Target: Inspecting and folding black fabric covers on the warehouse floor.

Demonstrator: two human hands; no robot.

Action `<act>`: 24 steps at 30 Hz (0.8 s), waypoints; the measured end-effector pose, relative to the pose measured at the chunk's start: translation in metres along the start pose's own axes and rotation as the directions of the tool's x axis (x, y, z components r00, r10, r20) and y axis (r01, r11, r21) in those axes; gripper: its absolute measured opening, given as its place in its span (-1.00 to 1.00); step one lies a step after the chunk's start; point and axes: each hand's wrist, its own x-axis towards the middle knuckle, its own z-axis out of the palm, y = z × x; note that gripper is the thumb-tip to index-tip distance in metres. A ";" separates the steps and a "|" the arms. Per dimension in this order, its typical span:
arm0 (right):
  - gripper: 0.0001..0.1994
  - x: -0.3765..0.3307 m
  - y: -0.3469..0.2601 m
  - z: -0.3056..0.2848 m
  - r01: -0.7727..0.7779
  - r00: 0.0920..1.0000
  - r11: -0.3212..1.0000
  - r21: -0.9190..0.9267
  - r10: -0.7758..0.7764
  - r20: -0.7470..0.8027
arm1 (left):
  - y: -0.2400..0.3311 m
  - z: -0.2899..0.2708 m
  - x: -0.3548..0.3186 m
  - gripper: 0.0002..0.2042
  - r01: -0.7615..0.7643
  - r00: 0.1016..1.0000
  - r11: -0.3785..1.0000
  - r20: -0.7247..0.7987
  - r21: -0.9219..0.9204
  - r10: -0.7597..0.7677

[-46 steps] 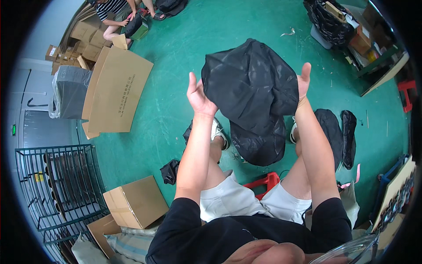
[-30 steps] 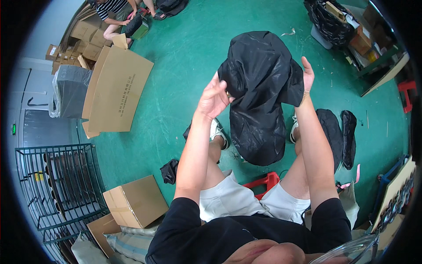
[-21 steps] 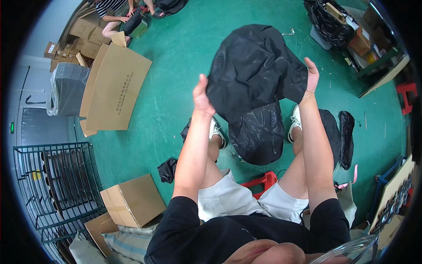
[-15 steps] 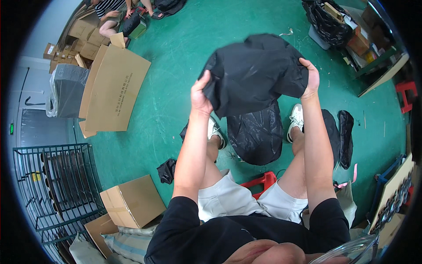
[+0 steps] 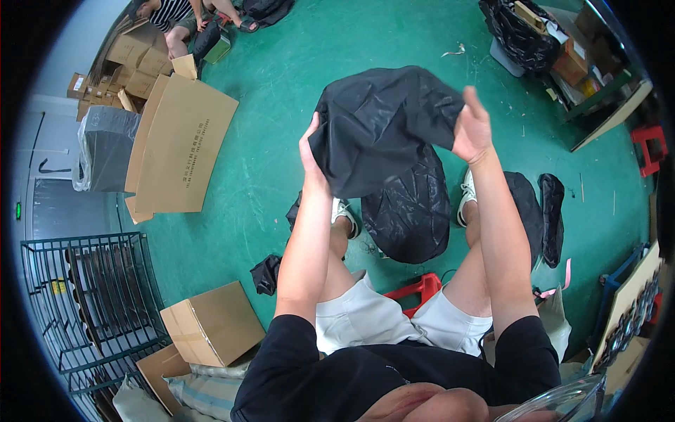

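Note:
A crumpled black fabric cover (image 5: 387, 126) hangs in front of me between my two hands, above the floor. My left hand (image 5: 313, 158) holds its left edge, with the other fingers hidden behind the cloth. At the right edge, my right hand (image 5: 473, 132) has the fabric against its thumb side, fingers pointing up and partly hidden. Beneath the cover, a long rounded black bundle (image 5: 408, 221) lies between my feet, its upper part hidden by the cloth.
More black bundles (image 5: 552, 218) lie right of my right foot, and a small black cloth (image 5: 266, 274) on the left. A red stool (image 5: 422, 292) is under me. Cardboard boxes (image 5: 211, 320) and a metal rack (image 5: 91, 302) stand left. Another person (image 5: 176, 21) sits far left.
The cover has come slightly left and down and changed its folds. My right hand has moved left, bringing the hands a little closer together. The far person has shifted posture.

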 end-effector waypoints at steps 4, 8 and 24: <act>-0.45 0.002 0.008 -0.027 0.003 0.998 1.000 0.031 -0.005 0.062 | 0.001 -0.008 0.003 -0.55 0.014 1.000 1.000 -0.017 0.002 -0.014; -0.49 0.003 0.010 -0.026 -0.123 0.961 0.964 -0.236 0.057 -0.270 | 0.000 -0.007 0.000 -0.54 0.010 0.997 0.998 0.078 -0.069 -0.005; -0.78 0.014 0.034 -0.004 -0.016 0.931 0.884 -0.467 -0.157 -0.329 | 0.008 0.019 -0.005 -0.52 -0.308 0.946 0.947 -0.074 0.097 0.315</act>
